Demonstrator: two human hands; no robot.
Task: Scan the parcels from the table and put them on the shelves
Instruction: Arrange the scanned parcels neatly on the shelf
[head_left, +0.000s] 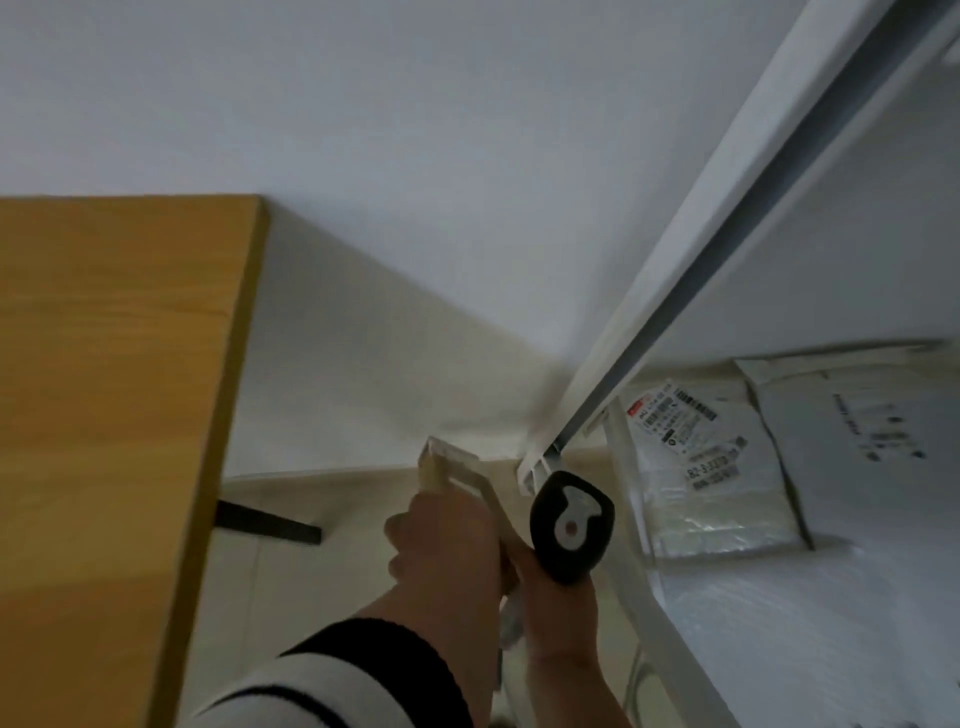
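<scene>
The left hand (447, 551) grips a small pale parcel (449, 470), seemingly light and stiff, best held by its edges. The right hand (558, 608) holds the black scanner (571, 525). Beyond, soft bagged parcels (711, 467) lie on the shelf (631, 525), the worktop (119, 364) leftward.

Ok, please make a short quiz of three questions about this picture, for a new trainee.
1. True or false: the right hand holds the black scanner.
2. What does the left hand hold?
A. a small parcel
B. a cup
C. nothing
3. Fill in: a labelled parcel already lies on the ____.

Key: 1 true; 2 A; 3 shelf.
</scene>
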